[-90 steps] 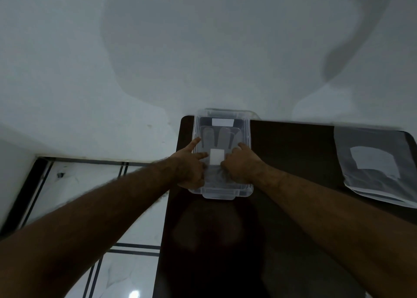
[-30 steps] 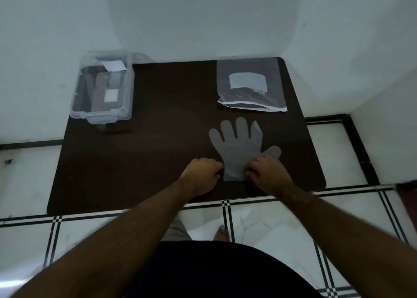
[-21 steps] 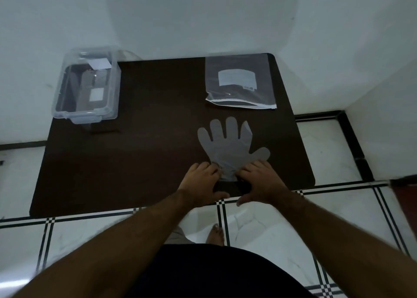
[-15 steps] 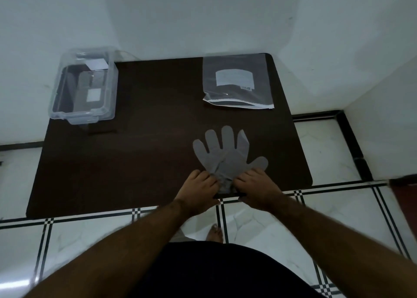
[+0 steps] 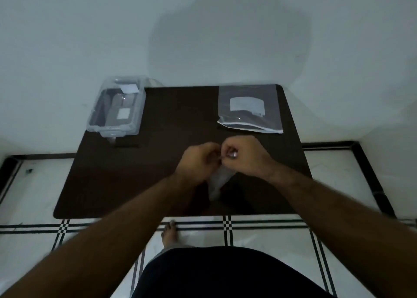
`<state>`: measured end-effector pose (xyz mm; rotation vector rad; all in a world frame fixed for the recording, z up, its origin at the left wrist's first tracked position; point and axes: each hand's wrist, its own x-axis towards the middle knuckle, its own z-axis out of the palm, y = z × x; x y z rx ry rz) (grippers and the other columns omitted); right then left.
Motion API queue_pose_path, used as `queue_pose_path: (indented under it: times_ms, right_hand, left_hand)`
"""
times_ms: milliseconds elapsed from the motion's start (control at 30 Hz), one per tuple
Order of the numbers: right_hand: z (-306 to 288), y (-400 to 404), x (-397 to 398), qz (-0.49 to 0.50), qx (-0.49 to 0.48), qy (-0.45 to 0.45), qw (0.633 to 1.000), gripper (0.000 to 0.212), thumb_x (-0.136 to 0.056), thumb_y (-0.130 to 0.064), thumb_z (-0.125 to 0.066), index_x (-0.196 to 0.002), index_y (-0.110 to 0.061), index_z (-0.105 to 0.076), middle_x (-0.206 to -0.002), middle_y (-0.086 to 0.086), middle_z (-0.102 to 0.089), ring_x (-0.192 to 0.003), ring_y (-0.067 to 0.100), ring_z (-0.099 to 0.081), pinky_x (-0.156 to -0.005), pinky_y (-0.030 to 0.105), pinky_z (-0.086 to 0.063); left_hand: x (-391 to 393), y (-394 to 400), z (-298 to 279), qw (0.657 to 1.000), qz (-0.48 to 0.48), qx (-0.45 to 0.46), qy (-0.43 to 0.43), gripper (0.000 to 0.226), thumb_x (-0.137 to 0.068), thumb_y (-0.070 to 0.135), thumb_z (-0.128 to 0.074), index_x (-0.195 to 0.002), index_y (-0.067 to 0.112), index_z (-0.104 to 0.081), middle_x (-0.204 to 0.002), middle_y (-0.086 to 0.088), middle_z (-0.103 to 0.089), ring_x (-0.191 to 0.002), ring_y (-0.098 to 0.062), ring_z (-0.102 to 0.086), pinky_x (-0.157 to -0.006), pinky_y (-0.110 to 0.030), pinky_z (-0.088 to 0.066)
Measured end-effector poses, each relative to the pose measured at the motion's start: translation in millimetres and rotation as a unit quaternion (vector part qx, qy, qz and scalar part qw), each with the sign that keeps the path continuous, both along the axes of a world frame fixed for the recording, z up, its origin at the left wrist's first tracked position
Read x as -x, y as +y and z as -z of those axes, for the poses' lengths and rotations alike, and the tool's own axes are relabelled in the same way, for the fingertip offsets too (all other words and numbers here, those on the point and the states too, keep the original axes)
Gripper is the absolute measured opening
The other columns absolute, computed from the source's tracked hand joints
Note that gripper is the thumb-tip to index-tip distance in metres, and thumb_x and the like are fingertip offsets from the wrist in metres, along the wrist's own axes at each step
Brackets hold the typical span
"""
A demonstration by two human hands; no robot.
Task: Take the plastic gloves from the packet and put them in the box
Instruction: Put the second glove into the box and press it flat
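Observation:
A thin clear plastic glove (image 5: 217, 182) hangs bunched above the dark table, pinched at its top edge by both hands. My left hand (image 5: 198, 160) and my right hand (image 5: 244, 154) are closed on it, knuckles almost touching, over the table's front middle. The clear plastic box (image 5: 117, 110) stands open at the table's back left corner, with a glove and a white label visible inside. The clear zip packet (image 5: 250, 110) with a white label lies flat at the back right.
The dark brown table (image 5: 158, 166) stands against a white wall in a corner. White floor tiles with black lines run along its front edge. My bare foot (image 5: 169, 233) shows on the floor below the table edge.
The glove lay flat on the table with both hands at its cuff. Both hands have now lifted it off the surface, so it hangs crumpled between them. The view has tilted upward.

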<state>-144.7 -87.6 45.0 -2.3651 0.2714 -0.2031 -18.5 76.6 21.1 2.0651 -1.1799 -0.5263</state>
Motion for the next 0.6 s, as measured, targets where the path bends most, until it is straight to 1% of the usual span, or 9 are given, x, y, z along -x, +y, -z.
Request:
queue_pose_path:
  times_ms: [67, 167, 200, 267, 300, 367, 433, 500, 600]
  right_hand:
    - [-27.7, -5.1, -21.4, 0.039, -0.046, -0.039, 0.997, 0.008, -0.079, -0.028, -0.080, -0.084, -0.026, -0.074, -0.079, -0.011, -0.071, -0.076, 0.006, -0.069, -0.070, 0.031, -0.061]
    - [-57.7, -12.4, -49.8, 0.121, -0.167, -0.117, 0.971, 0.024, -0.082, -0.047, -0.076, -0.093, -0.026, -0.074, -0.088, -0.005, -0.074, -0.084, 0.013, -0.071, -0.075, 0.035, -0.063]
    - [-64.5, -14.9, -59.1, 0.105, -0.240, -0.114, 0.958, 0.028, -0.083, -0.045, -0.079, -0.102, -0.026, -0.073, -0.097, -0.004, -0.075, -0.091, 0.015, -0.072, -0.080, 0.035, -0.062]
    - [-76.6, -16.5, -78.9, 0.007, -0.370, -0.073, 0.926, 0.043, -0.084, -0.030, -0.083, -0.122, -0.018, -0.068, -0.110, -0.001, -0.074, -0.100, 0.013, -0.073, -0.083, 0.028, -0.060]
    - [-82.3, -15.3, -89.1, -0.039, -0.390, -0.046, 0.919, 0.053, -0.083, -0.025, -0.086, -0.130, -0.015, -0.065, -0.117, 0.000, -0.074, -0.106, 0.013, -0.073, -0.085, 0.027, -0.059]
    - [-91.9, -9.3, -111.5, -0.084, -0.369, -0.008, 0.925, 0.063, -0.079, -0.026, -0.090, -0.136, -0.018, -0.064, -0.128, 0.001, -0.072, -0.121, 0.018, -0.069, -0.099, 0.038, -0.058]
    - [-100.9, -1.5, -134.5, -0.094, -0.350, -0.007, 0.932, 0.054, -0.081, -0.021, -0.090, -0.131, -0.016, -0.070, -0.129, 0.003, -0.074, -0.125, 0.022, -0.068, -0.107, 0.045, -0.054]
    - [-110.5, 9.6, -154.8, -0.096, -0.355, -0.010, 0.930, 0.036, -0.087, -0.011, -0.084, -0.122, -0.012, -0.075, -0.119, 0.002, -0.078, -0.118, 0.021, -0.070, -0.107, 0.045, -0.054]
    - [-113.3, 27.6, -179.4, -0.090, -0.381, -0.006, 0.920, 0.016, -0.089, -0.007, -0.080, -0.100, -0.018, -0.083, -0.100, -0.004, -0.078, -0.108, 0.024, -0.068, -0.102, 0.046, -0.052]
  left_hand:
    - [-25.3, -0.6, -32.3, 0.997, -0.061, 0.054, 0.002, 0.018, -0.088, 0.016, -0.082, -0.104, 0.025, -0.079, -0.096, 0.010, -0.077, -0.086, -0.002, -0.073, -0.081, -0.033, -0.061]
    - [-65.3, 5.7, -89.7, 0.990, -0.071, 0.109, 0.048, 0.014, -0.090, 0.006, -0.079, -0.099, 0.017, -0.081, -0.096, 0.000, -0.080, -0.090, -0.010, -0.076, -0.083, -0.033, -0.063]
    - [-77.1, 9.6, -108.7, 0.988, -0.063, 0.119, 0.072, 0.012, -0.091, 0.004, -0.079, -0.098, 0.014, -0.081, -0.097, -0.007, -0.081, -0.090, -0.015, -0.076, -0.084, -0.035, -0.063]
    - [-96.0, 19.0, -144.6, 0.984, -0.049, 0.135, 0.107, 0.007, -0.092, 0.004, -0.078, -0.099, 0.005, -0.080, -0.096, -0.019, -0.078, -0.086, -0.022, -0.073, -0.080, -0.037, -0.060]
    - [-102.9, 24.4, -160.9, 0.983, -0.045, 0.134, 0.118, 0.009, -0.093, 0.003, -0.076, -0.101, -0.001, -0.078, -0.093, -0.020, -0.076, -0.084, -0.023, -0.071, -0.078, -0.035, -0.059]
    - [-115.2, 36.1, -191.5, 0.983, -0.040, 0.125, 0.128, 0.013, -0.095, -0.003, -0.071, -0.106, -0.009, -0.075, -0.090, -0.016, -0.074, -0.081, -0.019, -0.070, -0.075, -0.030, -0.059]
    - [-128.4, 50.2, -216.4, 0.984, -0.039, 0.118, 0.128, 0.013, -0.096, -0.005, -0.068, -0.107, -0.009, -0.074, -0.085, -0.009, -0.074, -0.077, -0.015, -0.069, -0.073, -0.027, -0.058]
    - [-144.6, 66.6, -233.1, 0.984, -0.047, 0.117, 0.127, 0.012, -0.096, -0.005, -0.068, -0.104, -0.003, -0.077, -0.083, -0.007, -0.074, -0.077, -0.019, -0.068, -0.073, -0.029, -0.058]
    - [-169.3, 91.1, -244.1, 0.981, -0.075, 0.128, 0.123, 0.013, -0.096, -0.003, -0.069, -0.107, -0.005, -0.076, -0.093, -0.023, -0.071, -0.087, -0.031, -0.065, -0.081, -0.038, -0.057]
